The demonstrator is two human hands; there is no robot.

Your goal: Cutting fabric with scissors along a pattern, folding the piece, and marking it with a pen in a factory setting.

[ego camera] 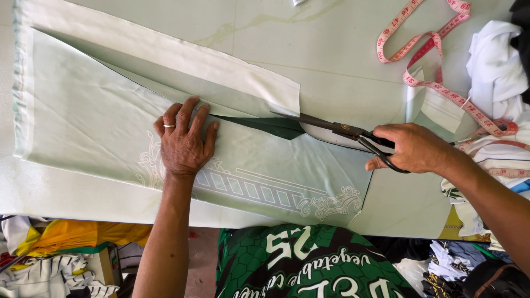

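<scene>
Nearest to the camera is the person's green shirt (309, 265) with white print, at the bottom edge of the view. To its left, below the table edge, lies a heap of yellow and striped cloth (61, 254), and to its right more folded clothes (458, 265) are piled.

Above this the pale green fabric (99, 127) is spread flat on the pale table (342, 60). It carries a white ornament pattern (265, 190) along its near edge. The left hand (185, 140) lies flat on this fabric with the fingers spread and the palm down; it presses the cloth and does not grip anything. A ring is on one finger.

To the right, the right hand (411, 149) is closed around the dark handles of the scissors (331, 128). The blades point to the left and their tips are in the cut line of the fabric, just right of the left hand. The blades seem slightly parted, but I cannot tell this for sure. Where the fabric is already cut, a dark green underside (270, 126) shows.

Further away, a cut strip of the same fabric (182, 60) lies diagonally across the table. At the far right a pink measuring tape (436, 60) curls over the table, next to a pile of white cloth (494, 72).
</scene>
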